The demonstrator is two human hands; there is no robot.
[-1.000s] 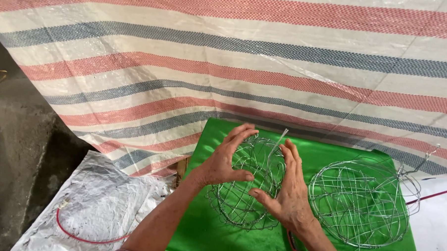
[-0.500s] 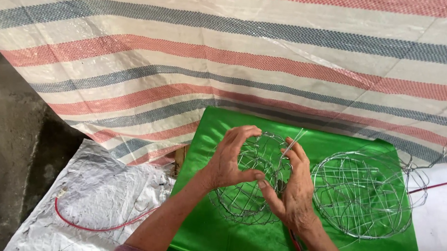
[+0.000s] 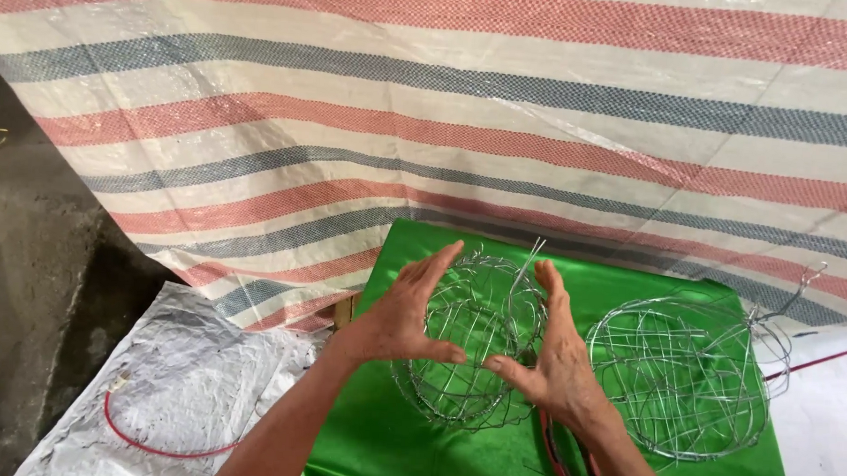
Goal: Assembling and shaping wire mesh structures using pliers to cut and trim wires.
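Note:
A round ball-shaped cage of thin silver wire point(image 3: 471, 348) rests on a shiny green sheet point(image 3: 619, 282). My left hand point(image 3: 404, 311) cups its left side with the thumb pressed to the front. My right hand point(image 3: 552, 360) cups its right side, fingers upright, thumb pointing in toward the left thumb. Both hands hold the wire ball between them. A loose wire end sticks up from its top near my right fingertips.
A second, larger wire ball point(image 3: 682, 374) lies to the right on the green sheet. Red-handled pliers point(image 3: 561, 459) lie under my right wrist. A striped woven tarp point(image 3: 446, 126) hangs behind. A crumpled white sheet with a red wire loop point(image 3: 154, 435) lies at the left.
My hands stay on the wire ball; the fingers of both have straightened slightly upward. The camera view has shifted a little.

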